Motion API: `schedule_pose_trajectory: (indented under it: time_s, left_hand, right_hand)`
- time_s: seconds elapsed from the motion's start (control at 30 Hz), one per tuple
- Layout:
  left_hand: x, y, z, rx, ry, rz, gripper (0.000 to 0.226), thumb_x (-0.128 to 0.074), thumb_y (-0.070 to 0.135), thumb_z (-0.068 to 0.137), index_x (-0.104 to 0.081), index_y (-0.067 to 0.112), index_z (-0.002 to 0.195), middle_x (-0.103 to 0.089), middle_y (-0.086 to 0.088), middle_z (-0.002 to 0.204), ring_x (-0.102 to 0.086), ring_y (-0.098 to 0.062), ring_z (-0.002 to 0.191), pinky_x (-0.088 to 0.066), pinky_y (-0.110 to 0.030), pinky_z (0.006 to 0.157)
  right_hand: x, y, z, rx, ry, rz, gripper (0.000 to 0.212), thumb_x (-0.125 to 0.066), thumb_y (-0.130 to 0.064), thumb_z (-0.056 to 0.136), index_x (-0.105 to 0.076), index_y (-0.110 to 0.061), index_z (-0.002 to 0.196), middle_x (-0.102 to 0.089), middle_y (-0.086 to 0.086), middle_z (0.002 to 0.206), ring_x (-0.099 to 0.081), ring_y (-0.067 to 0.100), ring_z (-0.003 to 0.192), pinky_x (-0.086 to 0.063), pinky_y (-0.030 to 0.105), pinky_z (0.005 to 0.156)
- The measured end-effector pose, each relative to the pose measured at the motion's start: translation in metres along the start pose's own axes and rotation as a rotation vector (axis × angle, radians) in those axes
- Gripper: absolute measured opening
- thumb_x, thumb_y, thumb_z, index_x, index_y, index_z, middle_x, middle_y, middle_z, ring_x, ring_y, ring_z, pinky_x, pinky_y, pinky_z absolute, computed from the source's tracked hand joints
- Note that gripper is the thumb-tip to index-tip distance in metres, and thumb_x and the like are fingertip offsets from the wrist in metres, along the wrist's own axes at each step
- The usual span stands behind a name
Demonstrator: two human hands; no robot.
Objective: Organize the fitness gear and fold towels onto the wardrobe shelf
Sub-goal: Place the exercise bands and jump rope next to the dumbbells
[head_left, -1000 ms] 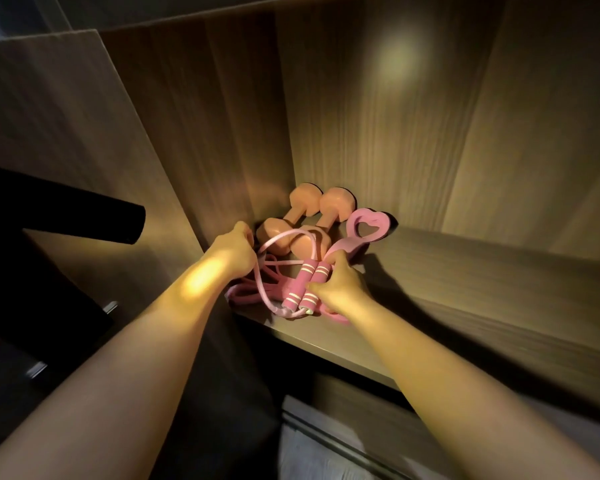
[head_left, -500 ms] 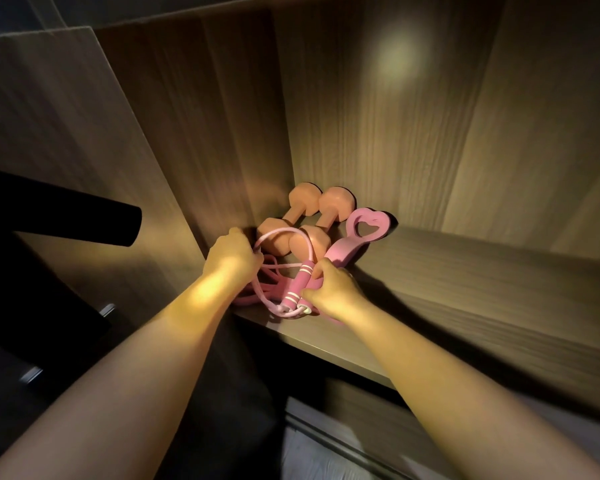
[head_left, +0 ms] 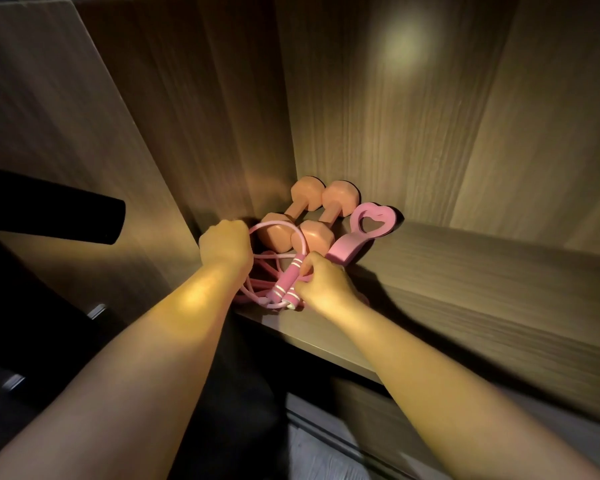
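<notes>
A pink jump rope (head_left: 284,282) lies coiled at the left end of the wooden wardrobe shelf (head_left: 465,289), its two striped handles side by side. My left hand (head_left: 226,245) grips the rope's cord loops at the left. My right hand (head_left: 323,285) holds the handles from the right. Behind the rope, two peach dumbbells (head_left: 312,216) lie side by side in the back corner. A pink heart-shaped grip tool (head_left: 364,230) lies just right of them.
The wardrobe's left side panel (head_left: 66,133) stands close to my left arm, and the back panel (head_left: 413,116) rises behind the gear. A dark rod-like object (head_left: 66,216) juts in from the left. A lower shelf edge (head_left: 361,445) shows below.
Both hands have shifted slightly left with the rope. The handles now point more upright toward the dumbbells, and the cord loop has drawn in tighter over the front dumbbell heads.
</notes>
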State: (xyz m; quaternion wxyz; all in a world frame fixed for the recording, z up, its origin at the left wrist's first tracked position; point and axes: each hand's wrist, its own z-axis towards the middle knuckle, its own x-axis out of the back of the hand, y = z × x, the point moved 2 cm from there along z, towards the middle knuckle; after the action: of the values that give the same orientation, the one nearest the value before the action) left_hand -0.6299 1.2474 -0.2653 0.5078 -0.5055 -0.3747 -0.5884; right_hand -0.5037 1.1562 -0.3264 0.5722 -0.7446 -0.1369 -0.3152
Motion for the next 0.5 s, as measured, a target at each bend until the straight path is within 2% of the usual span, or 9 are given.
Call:
schedule_pose_trajectory:
  time_s: [0.17, 0.3, 0.4, 0.5]
  left_hand:
    - [-0.01, -0.002, 0.0, -0.043, -0.055, 0.178, 0.013, -0.055, 0.016, 0.097, -0.066, 0.013, 0.102, -0.058, -0.003, 0.08, -0.058, -0.018, 0.069, -0.044, -0.028, 0.062]
    - [-0.009, 0.001, 0.005, -0.048, -0.066, 0.166, 0.015, -0.054, 0.012, 0.097, -0.059, 0.009, 0.111, -0.06, -0.005, 0.086, -0.061, -0.021, 0.075, -0.048, -0.03, 0.066]
    - [-0.006, 0.0, 0.004, -0.04, -0.029, 0.065, 0.033, -0.058, 0.016, 0.095, -0.043, 0.009, 0.124, -0.062, -0.011, 0.105, -0.065, -0.026, 0.088, -0.049, -0.033, 0.068]
    - [-0.004, 0.0, -0.003, -0.189, 0.12, 0.139, 0.045, -0.067, 0.023, 0.089, -0.042, 0.013, 0.125, -0.052, -0.013, 0.123, -0.058, -0.031, 0.107, -0.05, -0.039, 0.084]
  right_hand:
    - [-0.003, 0.0, -0.001, 0.05, -0.004, -0.078, 0.018, -0.059, -0.025, 0.094, -0.051, -0.023, 0.11, -0.058, -0.004, 0.094, -0.06, 0.019, 0.089, -0.052, 0.03, 0.071]
    - [-0.002, 0.007, -0.005, 0.152, 0.049, -0.143, 0.022, -0.058, -0.024, 0.094, -0.051, -0.023, 0.115, -0.052, 0.002, 0.117, -0.056, 0.019, 0.095, -0.042, 0.022, 0.065]
    - [0.0, 0.014, -0.007, 0.202, 0.078, -0.198, 0.034, -0.055, -0.024, 0.095, -0.05, -0.027, 0.128, -0.043, 0.002, 0.126, -0.054, 0.022, 0.104, -0.046, 0.026, 0.074]
    - [0.0, 0.021, -0.01, 0.219, 0.076, -0.222, 0.037, -0.053, -0.026, 0.096, -0.05, -0.028, 0.134, -0.044, 0.003, 0.127, -0.053, 0.023, 0.111, -0.051, 0.034, 0.088]
